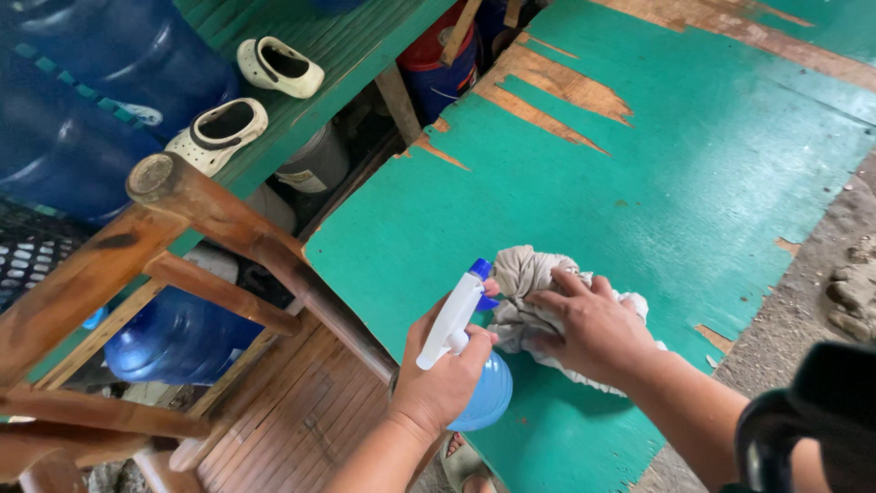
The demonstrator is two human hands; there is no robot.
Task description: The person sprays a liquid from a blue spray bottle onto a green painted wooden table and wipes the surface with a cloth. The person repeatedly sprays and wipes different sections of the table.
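My left hand (pixel 442 382) grips a blue spray bottle (pixel 484 399) with a white trigger head and blue nozzle, held over the near edge of a green painted board table (pixel 675 183). The nozzle points toward a crumpled grey-white cloth (pixel 529 283) lying on the table. My right hand (pixel 598 329) presses flat on the cloth, fingers spread over it.
The green paint is chipped in several places, showing bare wood. A wooden chair frame (pixel 182 237) stands at the left. A green shelf (pixel 338 55) carries two cream clogs (pixel 251 96). Large blue water jugs (pixel 178 333) sit left. Bare ground (pixel 821 292) lies at the right.
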